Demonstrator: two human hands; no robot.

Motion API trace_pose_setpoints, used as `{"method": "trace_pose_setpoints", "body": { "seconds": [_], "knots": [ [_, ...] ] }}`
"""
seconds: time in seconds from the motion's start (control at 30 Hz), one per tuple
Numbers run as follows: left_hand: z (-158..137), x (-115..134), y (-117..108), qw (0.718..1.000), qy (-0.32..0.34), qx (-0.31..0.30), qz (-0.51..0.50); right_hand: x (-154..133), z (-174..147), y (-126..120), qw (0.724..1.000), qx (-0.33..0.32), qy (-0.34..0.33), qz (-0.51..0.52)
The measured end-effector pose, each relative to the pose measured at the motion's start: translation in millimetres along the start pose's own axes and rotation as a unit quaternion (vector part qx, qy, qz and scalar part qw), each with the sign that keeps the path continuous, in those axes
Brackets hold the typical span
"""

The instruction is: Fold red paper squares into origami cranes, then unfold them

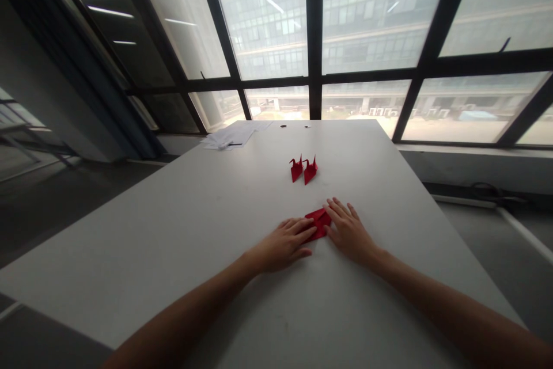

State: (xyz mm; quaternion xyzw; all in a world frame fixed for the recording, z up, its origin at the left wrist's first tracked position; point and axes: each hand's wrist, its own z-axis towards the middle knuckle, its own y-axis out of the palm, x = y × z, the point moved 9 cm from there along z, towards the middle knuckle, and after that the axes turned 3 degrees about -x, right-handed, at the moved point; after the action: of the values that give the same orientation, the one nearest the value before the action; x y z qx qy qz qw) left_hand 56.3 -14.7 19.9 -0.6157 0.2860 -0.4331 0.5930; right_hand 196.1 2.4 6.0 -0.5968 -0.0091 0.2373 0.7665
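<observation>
Head view — the left hand [287,244] lays straightened fingers over a folded red paper [320,220] on the white counter [194,231], while the right hand [349,232], fingers spread, touches its right side — two red paper cranes [310,174] stand just beyond, white sheets [237,134] farther left.

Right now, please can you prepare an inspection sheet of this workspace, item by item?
Surface: white table, small dark round spot near its far edge.
Main things: folded red paper; two red paper cranes standing beyond it.
Clutter: white papers at far left, thin dark item among them.
Hands: left hand, fingers over the paper's left part; right hand at its right end.
Cables: dark loop low at right, possibly a cable; unclear.
Surroundings: windows ahead; dark curtain at left.
</observation>
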Motion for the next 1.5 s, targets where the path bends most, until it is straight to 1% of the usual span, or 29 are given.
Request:
{"method": "trace_pose_setpoints", "body": {
  "seconds": [0.07,0.13,0.27,0.33,0.43,0.53,0.6,0.7,0.87,1.07,1.23,1.37,1.5],
  "knots": [
    [2,0,-3,1.000,-0.004,0.011,-0.002,-1,1,4,1.000,-0.013,-0.009,0.025],
    [3,-2,-4,1.000,-0.014,0.018,-0.005,1,1,6,0.999,-0.012,-0.002,0.043],
    [2,-3,-3,0.999,-0.035,0.030,0.002,2,0,-9,0.997,0.053,0.006,0.059],
    [2,-2,-3,0.999,-0.036,0.032,-0.001,-2,0,-16,0.995,0.069,-0.008,0.069],
    [2,-1,-5,0.998,-0.027,0.037,-0.033,-8,2,-16,0.995,0.047,-0.036,0.083],
    [3,-8,-9,0.994,-0.029,0.044,-0.097,-11,3,-14,0.994,0.034,-0.053,0.091],
    [4,-12,-10,0.991,-0.028,0.047,-0.121,-14,2,-12,0.993,0.033,-0.068,0.095],
    [5,-13,-12,0.993,-0.020,0.055,-0.103,-15,0,-10,0.992,0.034,-0.078,0.088],
    [6,-9,-14,0.995,-0.030,0.068,-0.067,-7,1,-14,0.994,0.057,-0.039,0.085],
    [5,-10,-13,0.995,-0.031,0.082,-0.057,-15,0,-16,0.990,0.035,-0.073,0.113],
    [4,-21,-10,0.992,-0.035,0.114,-0.047,-14,-1,-8,0.992,0.019,-0.075,0.095],
    [5,-28,-3,0.995,-0.016,0.087,-0.042,-9,1,-5,0.992,0.027,-0.063,0.103],
    [4,-30,-4,0.997,-0.014,0.070,-0.025,2,2,-15,0.985,0.078,-0.026,0.155]
  ]
}}
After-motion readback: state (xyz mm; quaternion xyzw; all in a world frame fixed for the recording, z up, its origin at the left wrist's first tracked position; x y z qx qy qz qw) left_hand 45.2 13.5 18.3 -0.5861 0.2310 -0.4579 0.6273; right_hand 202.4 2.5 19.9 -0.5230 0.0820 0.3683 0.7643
